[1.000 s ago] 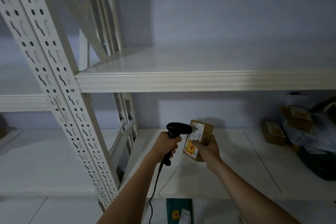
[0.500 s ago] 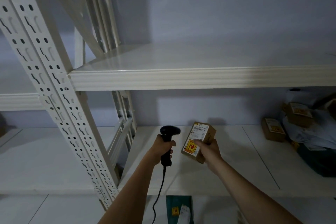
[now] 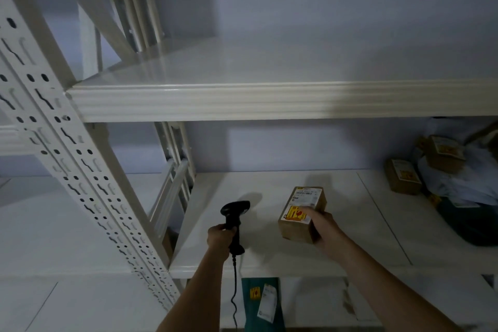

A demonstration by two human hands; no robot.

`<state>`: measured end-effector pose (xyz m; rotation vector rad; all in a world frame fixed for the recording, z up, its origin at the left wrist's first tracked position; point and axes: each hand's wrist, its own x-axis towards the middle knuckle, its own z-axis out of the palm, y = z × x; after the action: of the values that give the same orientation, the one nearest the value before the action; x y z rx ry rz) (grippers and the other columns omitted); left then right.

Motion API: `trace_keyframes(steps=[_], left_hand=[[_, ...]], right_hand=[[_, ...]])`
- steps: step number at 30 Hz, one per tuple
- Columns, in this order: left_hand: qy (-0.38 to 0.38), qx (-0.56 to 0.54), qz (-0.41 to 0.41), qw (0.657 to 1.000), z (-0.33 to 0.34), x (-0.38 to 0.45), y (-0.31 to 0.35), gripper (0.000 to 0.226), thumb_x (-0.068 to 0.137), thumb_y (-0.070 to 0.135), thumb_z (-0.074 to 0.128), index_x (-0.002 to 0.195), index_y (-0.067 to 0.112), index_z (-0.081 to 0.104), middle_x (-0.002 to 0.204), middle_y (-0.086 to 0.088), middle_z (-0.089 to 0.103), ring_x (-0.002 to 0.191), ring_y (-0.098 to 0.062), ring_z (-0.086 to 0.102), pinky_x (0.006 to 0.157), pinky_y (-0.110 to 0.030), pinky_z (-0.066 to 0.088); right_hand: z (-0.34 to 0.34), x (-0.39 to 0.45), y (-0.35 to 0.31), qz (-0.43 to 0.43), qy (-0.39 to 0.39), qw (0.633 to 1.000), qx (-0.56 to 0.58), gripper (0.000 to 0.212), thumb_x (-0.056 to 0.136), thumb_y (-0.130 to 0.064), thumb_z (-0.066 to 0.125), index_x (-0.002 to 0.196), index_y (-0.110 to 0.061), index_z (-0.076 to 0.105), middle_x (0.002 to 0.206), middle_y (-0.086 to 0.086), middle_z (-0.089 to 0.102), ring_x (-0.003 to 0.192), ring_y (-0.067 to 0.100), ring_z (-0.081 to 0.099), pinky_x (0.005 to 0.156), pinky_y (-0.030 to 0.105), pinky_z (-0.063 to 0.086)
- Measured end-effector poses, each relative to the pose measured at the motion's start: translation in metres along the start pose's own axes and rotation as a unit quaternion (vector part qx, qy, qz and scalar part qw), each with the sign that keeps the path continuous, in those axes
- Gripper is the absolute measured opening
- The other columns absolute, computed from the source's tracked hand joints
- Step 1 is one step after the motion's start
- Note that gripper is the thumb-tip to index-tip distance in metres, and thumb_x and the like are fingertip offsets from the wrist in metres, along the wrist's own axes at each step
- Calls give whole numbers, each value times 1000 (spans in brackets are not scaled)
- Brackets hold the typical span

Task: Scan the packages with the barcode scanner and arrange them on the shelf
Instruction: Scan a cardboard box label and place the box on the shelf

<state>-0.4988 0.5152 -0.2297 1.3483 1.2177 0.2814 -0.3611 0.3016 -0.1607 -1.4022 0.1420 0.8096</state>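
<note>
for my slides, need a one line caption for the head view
Left hand grips black barcode scanner; right hand holds brown cardboard box over white metal shelf.

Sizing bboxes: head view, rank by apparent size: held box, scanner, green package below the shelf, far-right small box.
1. Green package, though cut off.
2. Held box.
3. Scanner; close to the box, unsure.
4. Far-right small box, farther away.
</note>
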Motion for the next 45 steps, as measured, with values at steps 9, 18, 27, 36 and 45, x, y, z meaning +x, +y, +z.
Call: trace_keyframes(steps=[9,18,27,36,45], left_hand=[[15,142,12,990,-5,12,-10,27,88,20,70,109,3,71,102,-17,71,82,-25,61,72,-28,50],[-88,304,38,948,-33,-12,25,37,93,19,56,124,-2,56,121,-21,63,112,-34,62,92,-38,53],[-276,9,239,931,-48,-141,111,40,100,52,38,129,32,58,119,3,69,106,-9,65,87,-22,51],[-239,82,392,885,-98,-228,137,57,84,37,73,136,30,49,122,12,66,104,-1,66,88,-22,56],[-142,174,497,838,-144,-326,165,48,85,53,65,129,34,59,115,19,69,104,3,64,93,-31,55]], right_hand=[[11,12,11,13,-7,1000,-26,71,83,-9,78,143,-18,42,124,14,68,104,35,70,83,52,60],[48,-25,2,-62,12,997,-33,49,92,-22,70,127,-42,41,115,3,64,96,26,69,61,37,61],[90,-97,-31,-106,-45,993,-37,34,98,-45,56,124,-24,63,114,12,71,103,30,70,73,47,63],[93,-206,-77,-244,-158,927,-236,21,97,-60,48,117,-57,52,113,-26,67,106,-8,63,97,21,44],[57,-310,-115,-382,-233,822,-353,49,84,-55,72,130,-39,62,124,-27,67,117,-8,60,107,27,45]])
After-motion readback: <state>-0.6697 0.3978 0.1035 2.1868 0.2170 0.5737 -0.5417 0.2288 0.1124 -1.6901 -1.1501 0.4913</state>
